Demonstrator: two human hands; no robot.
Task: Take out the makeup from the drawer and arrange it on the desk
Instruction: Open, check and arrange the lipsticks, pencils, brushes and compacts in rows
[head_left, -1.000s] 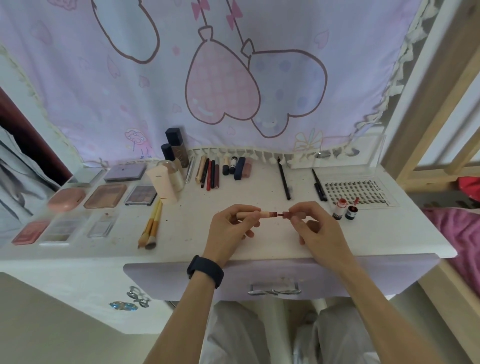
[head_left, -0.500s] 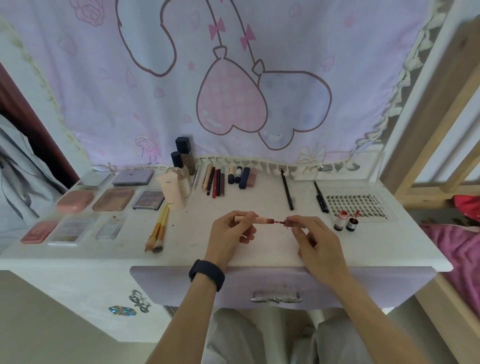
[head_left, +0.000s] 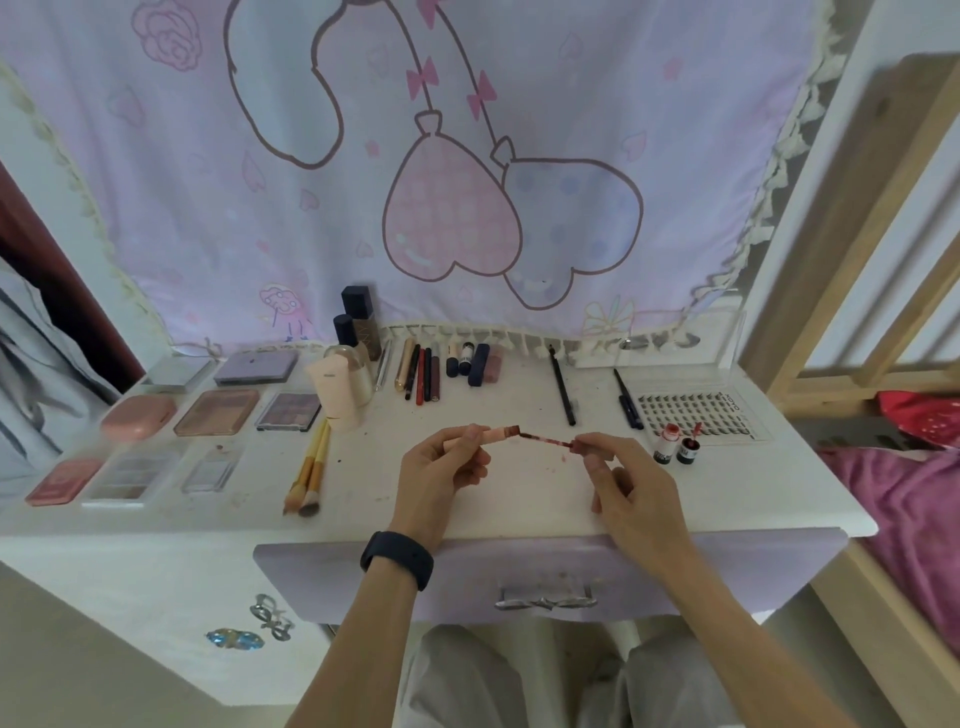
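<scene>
From the head camera, the left hand (head_left: 441, 467) pinches a pink lip gloss tube (head_left: 485, 435) above the desk (head_left: 519, 499). The right hand (head_left: 621, 480) pinches its wand (head_left: 545, 439). Both lie sideways, tip near the tube's mouth, so the right hand looks best placed to slide it in.

The white desk (head_left: 467, 514) is covered with palettes (head_left: 217, 412), two brushes (head_left: 310, 470), pencils (head_left: 422, 373), bottles (head_left: 347, 382), a lash tray (head_left: 696, 417) and two small vials (head_left: 675, 445).

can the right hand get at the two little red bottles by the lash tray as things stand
Probably not straight away: the way is free, since the two red bottles stand just beyond the right hand, but its grip is taken up by the lip gloss wand.
</scene>
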